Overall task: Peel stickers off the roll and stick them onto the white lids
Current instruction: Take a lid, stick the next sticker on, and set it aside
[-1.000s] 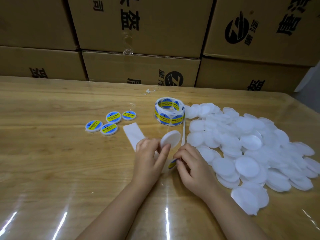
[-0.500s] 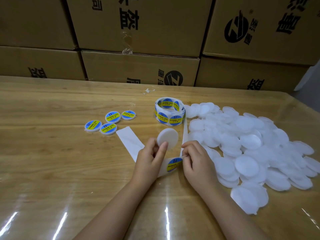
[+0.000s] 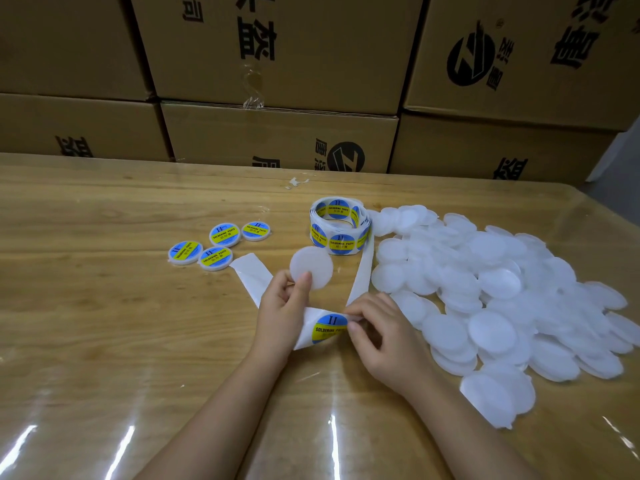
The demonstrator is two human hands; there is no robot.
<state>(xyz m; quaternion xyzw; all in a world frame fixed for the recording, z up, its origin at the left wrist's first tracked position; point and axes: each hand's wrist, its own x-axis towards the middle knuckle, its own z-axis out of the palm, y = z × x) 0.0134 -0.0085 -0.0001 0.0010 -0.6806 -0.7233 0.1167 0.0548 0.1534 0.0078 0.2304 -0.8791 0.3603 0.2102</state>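
Left hand (image 3: 282,303) pinches a bare lid (image 3: 311,267) upright mid-worktop; right hand (image 3: 382,332) fingers pinch the sticker (image 3: 329,328) edge on the backing strip (image 3: 362,271), roll (image 3: 339,225) just behind.

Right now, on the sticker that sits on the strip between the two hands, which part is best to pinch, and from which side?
Probably its right edge, coming from the right. The sticker faces up on the curved backing strip, and the right hand has its thumb and forefinger at that edge. The left hand covers the strip's left side and holds a blank lid.
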